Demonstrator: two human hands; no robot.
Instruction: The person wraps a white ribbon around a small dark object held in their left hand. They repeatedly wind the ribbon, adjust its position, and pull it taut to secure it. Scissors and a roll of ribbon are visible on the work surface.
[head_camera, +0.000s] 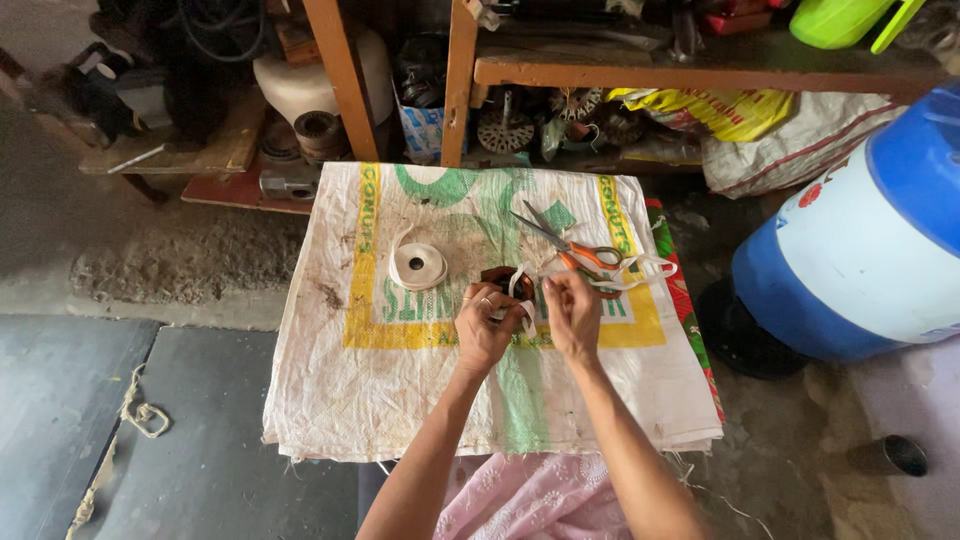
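My left hand (484, 325) grips a small dark brown coil-like part (503, 280) over a white woven sack (400, 400) spread as a work surface. My right hand (572, 312) pinches a white cloth tape strip (640, 272) that loops from the part out toward the right. A roll of white tape (418, 265) lies to the left of my hands. Orange-handled scissors (572, 247) lie just beyond my right hand, blades pointing to the far left.
A large blue and white drum (865, 240) stands at the right. Wooden shelf legs (345, 80) and cluttered shelves with motor parts, bags and a green container (835, 20) are behind. A dark cup (895, 455) sits on the floor, right. Frayed cord (145, 415) lies left.
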